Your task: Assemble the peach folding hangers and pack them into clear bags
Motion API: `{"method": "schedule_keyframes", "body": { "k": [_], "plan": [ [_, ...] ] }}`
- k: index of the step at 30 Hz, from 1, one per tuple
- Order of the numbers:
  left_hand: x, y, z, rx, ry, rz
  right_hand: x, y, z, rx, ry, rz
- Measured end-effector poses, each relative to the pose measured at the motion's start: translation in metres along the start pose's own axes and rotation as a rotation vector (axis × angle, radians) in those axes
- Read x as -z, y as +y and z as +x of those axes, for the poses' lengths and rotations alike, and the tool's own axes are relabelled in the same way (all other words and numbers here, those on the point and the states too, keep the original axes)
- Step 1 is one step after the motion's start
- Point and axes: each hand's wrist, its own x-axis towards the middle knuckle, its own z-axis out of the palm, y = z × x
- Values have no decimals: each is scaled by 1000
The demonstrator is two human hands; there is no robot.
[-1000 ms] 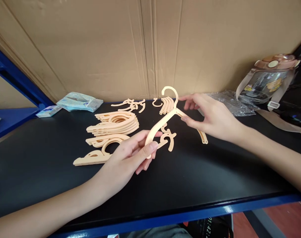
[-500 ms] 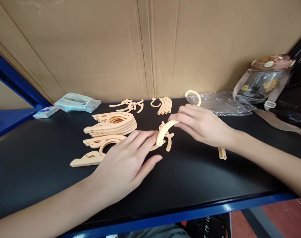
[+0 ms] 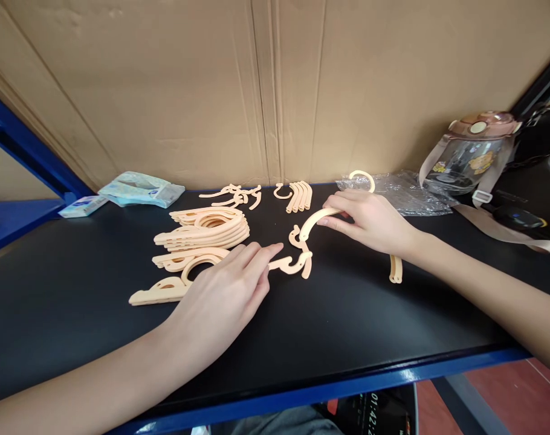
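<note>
My right hand (image 3: pixel 365 220) is closed around the middle of a cream folding hanger (image 3: pixel 318 222). Its hook rises above my knuckles, one curved arm reaches left, and the other hangs down below my wrist. My left hand (image 3: pixel 232 284) pinches the end of a peach hook piece (image 3: pixel 295 264) low over the table, index finger stretched out past it. Behind that piece lie other loose hanger parts (image 3: pixel 295 236), partly overlapped. Left of my left hand are stacked peach hanger arms (image 3: pixel 207 228), with more arms (image 3: pixel 159 293) nearer me, partly hidden by the hand.
Along the back lie loose hook pieces (image 3: pixel 239 194) and a row of curved parts (image 3: pixel 299 196). A tissue pack (image 3: pixel 141 188) and small box (image 3: pixel 82 206) sit back left. Clear plastic bag (image 3: pixel 406 192) and strapped bottle (image 3: pixel 469 154) stand right, before a cardboard wall (image 3: pixel 166 90).
My right hand has shifted slightly right with the hanger, drawing its left arm away from my left hand. My left hand has moved slightly left and its thumb has closed onto the hook piece.
</note>
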Motion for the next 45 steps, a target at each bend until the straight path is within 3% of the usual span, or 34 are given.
{"method": "schedule_keyframes", "body": {
  "k": [3, 9, 13, 17, 23, 28, 32, 37, 45],
  "plan": [
    [2, 2, 2, 65, -46, -52, 0, -3, 0, -1, -2, -2],
    [1, 7, 1, 19, -76, 85, -3, -8, -1, 12, -5, -8],
    [-6, 12, 1, -38, 1, 59, -4, -11, 0, 38, -17, 28],
    [-10, 15, 4, -59, -75, -50, -6, -14, -1, 26, -38, 68],
    [-4, 15, 8, 75, -138, -243, -6, -18, -4, 1, -29, 85],
    [3, 14, 6, 184, -104, -461, -6, -18, -4, -3, -32, 77],
    [2, 11, 3, 362, -197, -702, -6, -18, -4, -9, -28, 71],
    [-3, 8, 4, 454, -238, -1010, -6, -21, -4, -6, -1, 79],
    [2, 7, 12, 541, -316, -1151, -3, -25, -5, -12, 30, 49]
  ]
}}
